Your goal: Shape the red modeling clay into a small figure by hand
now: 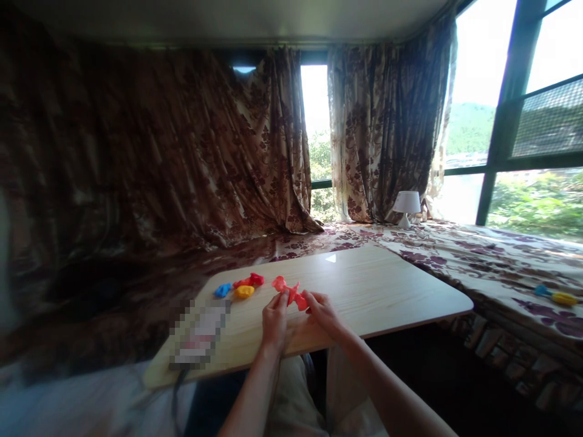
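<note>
A light red, lobed piece (pixel 291 294) of soft, crumpled-looking material is held between my two hands above the front half of the small table (pixel 378 291). Its exact kind is hard to make out. The fingers of my left hand (pixel 275 312) pinch its lower middle. At its right end, my right hand (pixel 322 309) has thumb and fingertips closed on it. Left of my hands, similar lumps lie on the tabletop: a blue one (pixel 223 290), a yellow one (pixel 245 292) and a red one (pixel 255 279).
A blurred-out flat object (pixel 203 331) with a dark cable (pixel 178 388) lies at the table's left. Flower-patterned cloth (pixel 455 249) covers the bench behind and right, bearing a white lamp (pixel 407 206) and a blue-and-yellow thing (pixel 563 298). Curtains (pixel 255 152) hang behind.
</note>
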`<state>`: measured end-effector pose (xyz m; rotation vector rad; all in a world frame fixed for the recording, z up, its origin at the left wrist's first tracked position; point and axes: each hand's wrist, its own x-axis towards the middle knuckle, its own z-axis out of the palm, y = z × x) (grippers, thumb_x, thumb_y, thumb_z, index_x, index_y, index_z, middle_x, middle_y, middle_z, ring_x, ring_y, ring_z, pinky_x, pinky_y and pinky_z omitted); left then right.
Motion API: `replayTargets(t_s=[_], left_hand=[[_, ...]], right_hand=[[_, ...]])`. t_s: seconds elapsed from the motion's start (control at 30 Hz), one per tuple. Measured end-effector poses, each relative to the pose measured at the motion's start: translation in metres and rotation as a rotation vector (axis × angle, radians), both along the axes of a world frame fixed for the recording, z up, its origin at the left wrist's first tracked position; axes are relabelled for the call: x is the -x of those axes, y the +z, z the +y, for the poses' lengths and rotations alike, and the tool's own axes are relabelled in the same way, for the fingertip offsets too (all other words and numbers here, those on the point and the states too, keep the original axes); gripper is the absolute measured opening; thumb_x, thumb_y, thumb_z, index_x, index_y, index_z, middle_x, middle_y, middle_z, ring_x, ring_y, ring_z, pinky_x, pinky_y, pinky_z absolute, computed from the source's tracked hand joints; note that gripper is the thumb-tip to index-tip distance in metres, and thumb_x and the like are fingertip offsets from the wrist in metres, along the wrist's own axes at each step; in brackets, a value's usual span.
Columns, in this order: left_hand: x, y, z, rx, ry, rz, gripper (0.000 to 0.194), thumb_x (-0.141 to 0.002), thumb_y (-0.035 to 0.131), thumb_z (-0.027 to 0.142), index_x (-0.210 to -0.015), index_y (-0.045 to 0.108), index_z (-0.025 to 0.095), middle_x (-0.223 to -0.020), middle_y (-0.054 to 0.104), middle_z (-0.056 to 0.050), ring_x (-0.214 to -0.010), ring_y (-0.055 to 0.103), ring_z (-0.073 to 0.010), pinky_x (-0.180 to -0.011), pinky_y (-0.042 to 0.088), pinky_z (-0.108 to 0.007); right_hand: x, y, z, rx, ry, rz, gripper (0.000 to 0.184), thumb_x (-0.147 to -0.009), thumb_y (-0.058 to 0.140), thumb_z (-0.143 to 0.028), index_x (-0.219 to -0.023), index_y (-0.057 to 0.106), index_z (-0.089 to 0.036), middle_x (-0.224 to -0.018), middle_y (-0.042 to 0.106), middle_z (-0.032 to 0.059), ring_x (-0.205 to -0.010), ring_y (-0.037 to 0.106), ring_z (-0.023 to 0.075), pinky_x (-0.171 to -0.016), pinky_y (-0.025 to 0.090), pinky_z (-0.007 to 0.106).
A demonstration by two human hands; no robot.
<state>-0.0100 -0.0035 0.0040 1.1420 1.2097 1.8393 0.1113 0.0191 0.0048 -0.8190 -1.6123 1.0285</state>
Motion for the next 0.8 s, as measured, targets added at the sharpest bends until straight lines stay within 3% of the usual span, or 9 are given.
replayTargets(t_s=[0.27,0.43,0.67,0.8], left_hand=[[-0.0014,0.0021,-0.0026,-0.038,-0.058,0.031,0.034,-0.073,0.058,0.044,-0.083,0.069,0.013,-0.08,0.069,-0.006,-0.081,0.059,-0.0181,-0.075,0.043,-0.027],[-0.0046,0.0062,-0.0061,-0.074,-0.088,0.035,0.031,-0.074,0.058,0.043,-0.08,0.068,0.014,-0.076,0.067,-0.003,-0.073,0.057,-0.0149,-0.069,0.042,-0.024],[-0.0025,0.0,-0.0025,-0.068,-0.163,0.02,0.037,-0.073,0.059,0.044,-0.092,0.069,0.015,-0.091,0.07,-0.008,-0.082,0.061,-0.0184,-0.078,0.044,-0.03],[-0.0021,-0.0022,-0.0005,-0.041,-0.148,0.015,0.037,-0.072,0.06,0.045,-0.091,0.069,0.015,-0.089,0.07,-0.008,-0.083,0.061,-0.0193,-0.077,0.044,-0.03]], right_hand=[[0.0009,-0.0039,0.0005,0.007,0.066,-0.012,0.052,-0.084,0.039,-0.053,-0.06,0.06,-0.013,-0.056,0.057,0.0015,-0.054,0.049,0.0117,-0.054,0.037,0.022],[-0.0014,0.0018,-0.0022,0.062,0.154,-0.002,0.051,-0.086,0.036,-0.051,-0.067,0.065,-0.013,-0.062,0.063,0.0039,-0.059,0.054,0.013,-0.056,0.039,0.022],[-0.0041,0.004,-0.0009,0.171,0.175,0.062,0.053,-0.08,0.043,-0.059,-0.069,0.065,-0.012,-0.061,0.063,0.0042,-0.053,0.052,0.0118,-0.052,0.039,0.021],[-0.003,0.0014,0.0,0.122,0.197,0.064,0.052,-0.078,0.047,-0.06,-0.066,0.063,-0.012,-0.058,0.059,0.0012,-0.052,0.048,0.0096,-0.051,0.036,0.02]])
